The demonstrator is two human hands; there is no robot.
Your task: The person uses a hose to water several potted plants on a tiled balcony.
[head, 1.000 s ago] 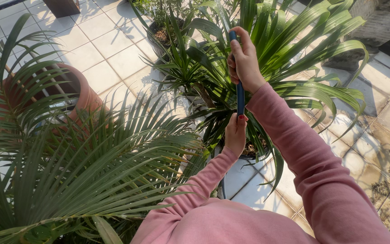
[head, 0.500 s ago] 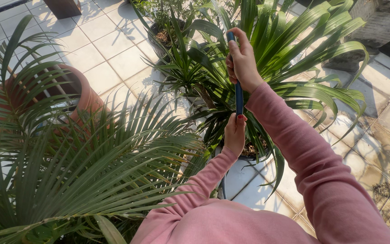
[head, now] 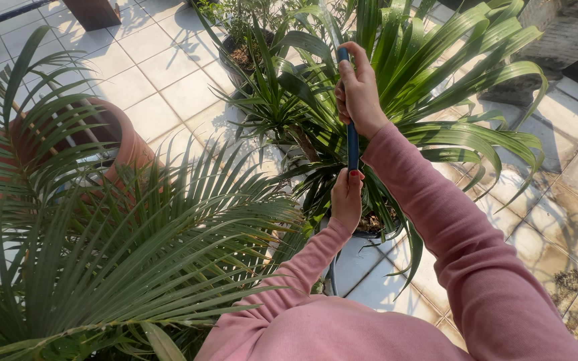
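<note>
A blue hose [head: 352,144] runs up between my two hands, over a cluster of green potted plants. My right hand [head: 358,90] is wrapped around its upper end, thumb near the nozzle tip, held above a plant with long strap leaves [head: 436,73]. Lower down, my left hand [head: 347,197] grips the same hose just over a dark pot [head: 369,230]. Both arms wear pink sleeves. A thin spray seems to leave the hose tip toward the back plants, but it is faint.
A palm with long fronds [head: 102,247] fills the left foreground. A terracotta pot [head: 118,134] stands behind it. A small spiky plant [head: 269,107] and a dark pot [head: 239,57] sit further back on pale floor tiles [head: 162,73]. Stained tiles lie at the right.
Both hands have drifted very slightly upward and left with the hose; their grip is the same.
</note>
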